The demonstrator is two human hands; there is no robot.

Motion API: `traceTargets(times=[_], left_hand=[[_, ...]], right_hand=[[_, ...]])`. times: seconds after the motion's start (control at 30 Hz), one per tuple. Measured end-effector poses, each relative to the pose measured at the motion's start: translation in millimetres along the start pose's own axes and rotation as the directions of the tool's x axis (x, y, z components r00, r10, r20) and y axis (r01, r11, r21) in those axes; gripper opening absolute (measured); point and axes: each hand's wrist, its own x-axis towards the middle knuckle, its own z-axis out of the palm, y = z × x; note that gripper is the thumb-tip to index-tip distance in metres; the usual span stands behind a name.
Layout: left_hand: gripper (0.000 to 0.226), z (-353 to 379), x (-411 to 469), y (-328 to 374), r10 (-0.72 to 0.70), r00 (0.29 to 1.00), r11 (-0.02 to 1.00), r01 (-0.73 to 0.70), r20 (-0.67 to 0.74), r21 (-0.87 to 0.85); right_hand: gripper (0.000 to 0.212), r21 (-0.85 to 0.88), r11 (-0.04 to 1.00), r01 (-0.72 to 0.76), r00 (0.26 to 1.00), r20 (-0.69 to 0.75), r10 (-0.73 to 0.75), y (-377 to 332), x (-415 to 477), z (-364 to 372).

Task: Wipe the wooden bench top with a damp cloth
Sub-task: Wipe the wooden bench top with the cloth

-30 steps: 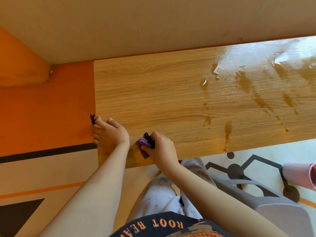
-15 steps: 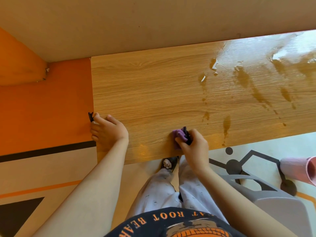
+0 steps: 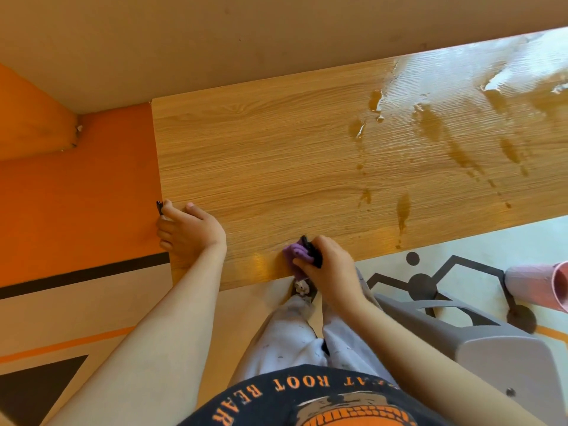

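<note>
1. Head view: a person's right hand (image 3: 332, 267) holds a bunched purple cloth (image 3: 292, 252) pressed to the wooden bench top (image 3: 276, 155) at its near edge.
2. The left hand (image 3: 192, 230) braces at the bench's left end, fingers curled over the edge.
3. Soft, light and limp, the cloth likely handles best wadded in the fingers; wet streaks (image 3: 430, 121) gleam further right.

Dark shirt (image 3: 270, 407) with orange lettering and an orange graphic; pale trousers (image 3: 285, 339) with tiny dark specks; forearms bare.
</note>
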Motion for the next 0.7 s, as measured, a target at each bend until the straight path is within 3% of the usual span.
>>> traceTargets(times=[0.23,0.37,0.7], left_hand=[[0.042,1.1,0.0,0.6,0.003,1.000,1.000,-0.003,-0.002,0.009],[0.042,-0.4,-1.2,1.4,0.005,1.000,1.000,-0.005,0.001,0.004],[0.046,-6.9,-2.0,1.6,0.013,0.999,0.999,-0.012,0.032,-0.032]], right_hand=[[0.020,0.069,0.979,-0.192,0.945,-0.257,0.203,64.3,-4.6,-76.2],[0.018,0.043,0.974,-0.222,0.928,-0.299,0.224,65.1,-5.5,-75.6],[0.022,-0.075,0.997,0.035,0.999,0.006,-0.035,38.2,10.8,-45.6]])
